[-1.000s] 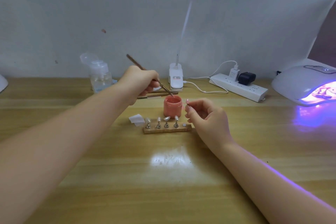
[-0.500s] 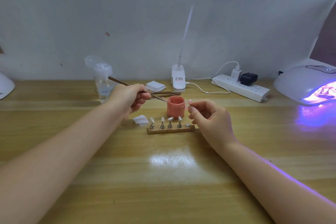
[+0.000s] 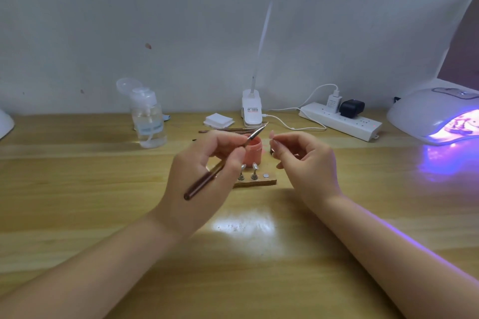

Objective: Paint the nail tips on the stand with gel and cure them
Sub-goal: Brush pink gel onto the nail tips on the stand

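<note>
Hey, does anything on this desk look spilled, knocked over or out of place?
Nothing looks spilled or toppled. The one oddity: the stand has an empty magnet spot at its right end, and its nail tip is pinched in the right hand.

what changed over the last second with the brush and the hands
The left hand lifted the brush out of the pink gel jar and swung it round, so its tip now points at the nail tip pinched in the right hand. Both hands came nearer the camera. The grips are unchanged, and the stand and lit curing lamp stayed put.
</note>
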A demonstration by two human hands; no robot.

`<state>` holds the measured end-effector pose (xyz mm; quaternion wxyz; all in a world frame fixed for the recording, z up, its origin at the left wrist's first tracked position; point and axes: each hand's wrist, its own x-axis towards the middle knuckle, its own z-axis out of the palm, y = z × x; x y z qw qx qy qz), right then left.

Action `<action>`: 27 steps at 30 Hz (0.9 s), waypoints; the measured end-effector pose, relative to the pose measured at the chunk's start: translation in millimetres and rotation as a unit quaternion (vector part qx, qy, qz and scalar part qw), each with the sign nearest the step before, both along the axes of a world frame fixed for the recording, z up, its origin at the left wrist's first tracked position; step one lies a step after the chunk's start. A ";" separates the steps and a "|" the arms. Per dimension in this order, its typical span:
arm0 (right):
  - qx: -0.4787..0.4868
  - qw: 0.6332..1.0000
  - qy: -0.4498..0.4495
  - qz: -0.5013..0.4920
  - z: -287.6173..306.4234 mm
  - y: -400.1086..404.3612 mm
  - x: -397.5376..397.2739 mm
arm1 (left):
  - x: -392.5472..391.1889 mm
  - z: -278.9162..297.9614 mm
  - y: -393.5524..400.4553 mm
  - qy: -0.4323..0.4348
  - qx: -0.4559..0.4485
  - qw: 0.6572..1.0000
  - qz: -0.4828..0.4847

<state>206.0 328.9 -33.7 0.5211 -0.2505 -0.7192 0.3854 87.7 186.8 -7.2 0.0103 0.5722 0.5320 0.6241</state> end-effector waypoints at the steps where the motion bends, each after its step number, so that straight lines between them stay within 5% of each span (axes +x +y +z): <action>1: 0.002 1.000 0.005 0.005 0.7 -0.7 -0.3 | 2.5 -1.7 -1.2 0.023 0.005 1.000 0.003; 10: 0.007 0.999 0.018 0.028 3.0 -0.5 -0.7 | 2.7 -12.6 -0.7 0.132 0.038 0.990 0.042; 27: 0.000 0.999 0.021 0.045 3.6 -2.6 -0.9 | 3.1 -14.7 -2.4 0.069 0.002 0.997 0.039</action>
